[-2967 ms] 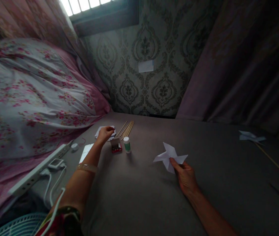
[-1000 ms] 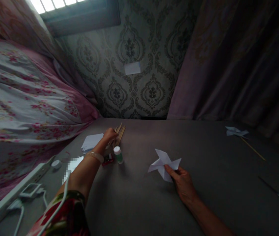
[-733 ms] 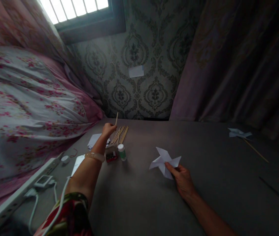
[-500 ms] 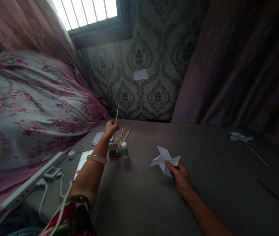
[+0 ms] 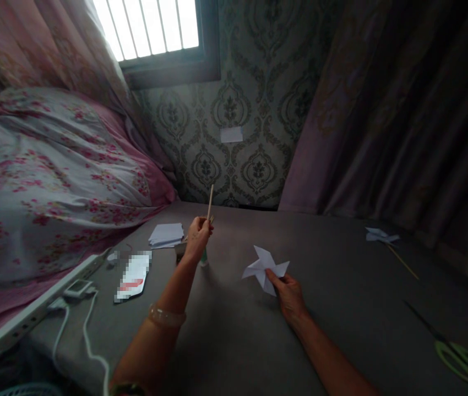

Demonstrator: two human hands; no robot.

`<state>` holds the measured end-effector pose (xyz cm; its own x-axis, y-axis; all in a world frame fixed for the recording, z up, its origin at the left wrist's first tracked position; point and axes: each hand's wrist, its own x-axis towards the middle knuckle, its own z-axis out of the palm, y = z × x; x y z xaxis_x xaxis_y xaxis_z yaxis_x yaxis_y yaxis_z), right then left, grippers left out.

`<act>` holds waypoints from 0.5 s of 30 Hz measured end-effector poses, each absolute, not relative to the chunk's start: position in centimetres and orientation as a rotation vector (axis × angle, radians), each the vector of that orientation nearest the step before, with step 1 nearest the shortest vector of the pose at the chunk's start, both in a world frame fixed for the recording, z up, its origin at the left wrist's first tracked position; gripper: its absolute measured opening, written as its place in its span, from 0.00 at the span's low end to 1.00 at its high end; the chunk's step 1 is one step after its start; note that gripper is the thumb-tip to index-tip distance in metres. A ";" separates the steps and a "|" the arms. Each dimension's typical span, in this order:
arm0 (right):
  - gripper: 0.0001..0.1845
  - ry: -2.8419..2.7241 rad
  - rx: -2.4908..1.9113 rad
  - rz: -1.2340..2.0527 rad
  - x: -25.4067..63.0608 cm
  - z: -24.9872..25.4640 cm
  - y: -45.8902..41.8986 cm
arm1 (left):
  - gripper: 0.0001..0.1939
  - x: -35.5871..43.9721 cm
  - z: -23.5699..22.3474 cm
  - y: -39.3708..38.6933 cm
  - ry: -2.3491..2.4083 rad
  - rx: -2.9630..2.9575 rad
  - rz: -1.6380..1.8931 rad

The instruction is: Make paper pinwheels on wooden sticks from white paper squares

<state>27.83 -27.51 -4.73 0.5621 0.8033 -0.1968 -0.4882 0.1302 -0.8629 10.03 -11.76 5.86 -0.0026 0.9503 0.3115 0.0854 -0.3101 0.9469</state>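
My left hand [image 5: 199, 234] is closed round a thin wooden stick [image 5: 211, 201], which points up and away from me. Behind that hand and wrist, a small box [image 5: 180, 251] and a bottle with a green label [image 5: 204, 258] are mostly covered. In my right hand [image 5: 289, 294] is a folded white paper pinwheel [image 5: 264, 270], pinched near its centre between thumb and fingers. A finished-looking pinwheel on a stick [image 5: 382, 236] lies on the grey surface to the right.
A stack of white paper [image 5: 167, 235] lies at the back left, with a phone [image 5: 134, 276] nearer. A white power strip [image 5: 48, 302] with cables runs along the left edge. Green-handled scissors [image 5: 452, 352] lie at the right, on the grey-covered surface [image 5: 325, 236].
My left hand has drawn back to the right with the stick, now covering the box and bottle. My right hand still holds the pinwheel. The view has shifted slightly.
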 end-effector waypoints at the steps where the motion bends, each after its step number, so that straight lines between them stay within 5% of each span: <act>1: 0.21 -0.359 -1.072 0.966 27.9 -4.9 -27.5 | 0.07 10.5 5.3 -12.5 1.089 1.464 1.396; 15: 0.17 -0.286 -0.739 1.124 30.9 -1.3 -27.1 | 0.13 14.4 -0.7 -19.9 0.953 1.350 1.170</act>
